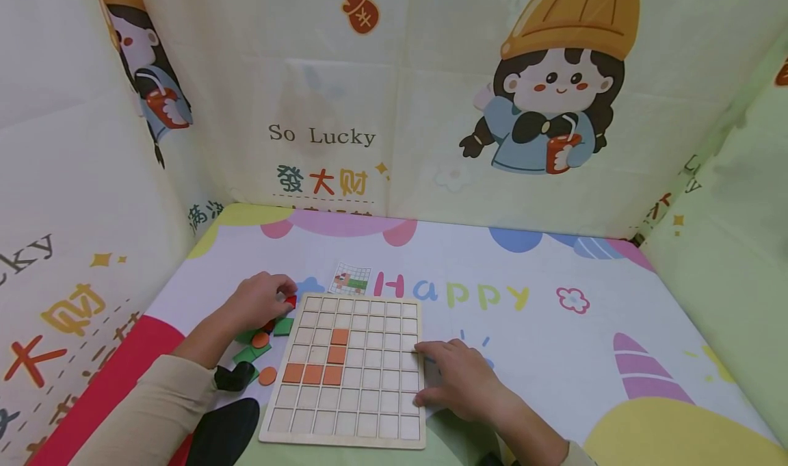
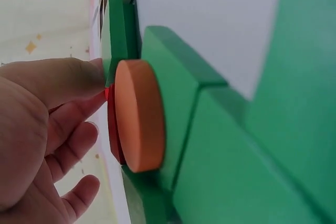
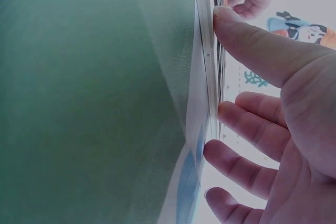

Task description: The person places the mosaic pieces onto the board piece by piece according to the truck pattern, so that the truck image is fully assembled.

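Observation:
A square wooden grid board lies on the table, with several orange square tiles in its cells. To the left of the board my left hand pinches a red piece between thumb and forefinger, above loose pieces. In the left wrist view the thumb tip is next to a green tile, and an orange disc stands in front of a darker red piece. My right hand rests thumb and fingertips against the board's right edge, fingers extended and spread.
Green tiles and orange discs lie loose along the board's left side. A small printed pattern card lies just beyond the board's far edge. Printed cloth walls enclose the table at the back and sides.

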Available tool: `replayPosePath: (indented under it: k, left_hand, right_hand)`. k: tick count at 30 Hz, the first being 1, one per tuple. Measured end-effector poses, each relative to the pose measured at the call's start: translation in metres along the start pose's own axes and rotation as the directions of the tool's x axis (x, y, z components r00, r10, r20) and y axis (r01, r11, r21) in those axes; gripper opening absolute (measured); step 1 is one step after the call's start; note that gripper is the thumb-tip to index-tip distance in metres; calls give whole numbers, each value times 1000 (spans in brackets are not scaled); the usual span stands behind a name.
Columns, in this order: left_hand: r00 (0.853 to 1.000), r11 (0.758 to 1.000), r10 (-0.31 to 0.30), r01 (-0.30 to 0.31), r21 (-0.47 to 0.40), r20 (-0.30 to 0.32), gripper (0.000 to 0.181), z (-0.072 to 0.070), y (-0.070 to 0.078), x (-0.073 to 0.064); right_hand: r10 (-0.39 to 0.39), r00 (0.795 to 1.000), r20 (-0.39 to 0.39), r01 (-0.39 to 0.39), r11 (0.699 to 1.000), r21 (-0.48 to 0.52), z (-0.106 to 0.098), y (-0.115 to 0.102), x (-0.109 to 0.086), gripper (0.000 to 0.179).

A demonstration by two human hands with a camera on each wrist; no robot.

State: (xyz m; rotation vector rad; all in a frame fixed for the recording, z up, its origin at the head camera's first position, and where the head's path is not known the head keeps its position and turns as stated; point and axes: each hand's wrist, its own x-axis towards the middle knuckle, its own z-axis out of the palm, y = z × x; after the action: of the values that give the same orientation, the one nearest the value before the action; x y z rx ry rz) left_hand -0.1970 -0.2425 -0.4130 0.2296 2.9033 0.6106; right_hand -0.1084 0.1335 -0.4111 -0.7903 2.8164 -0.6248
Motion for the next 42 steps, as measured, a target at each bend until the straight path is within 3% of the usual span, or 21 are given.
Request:
replayPosePath:
  k: [16, 21, 29, 42]
  left_hand:
    - [999, 998, 35, -36, -45, -21, 33, -2, 7, -5]
    - [998, 996, 55, -56, -66, -17, 34, -3, 18, -10]
    - [989, 989, 144, -145, -35, -32, 29, 1, 33, -20]
    - [987, 987, 160, -160, -12, 10, 32, 12, 55, -30]
  right_hand:
    - [-1, 1000, 2, 1, 1000, -22, 0, 0, 1, 68]
    - [1, 1000, 2, 0, 1000, -19, 0, 0, 1, 68]
    - [-4, 1000, -2, 4, 1000, -16, 0, 0, 1, 68]
    - [-10, 1000, -4, 10, 1000, -26, 0, 1, 1, 68]
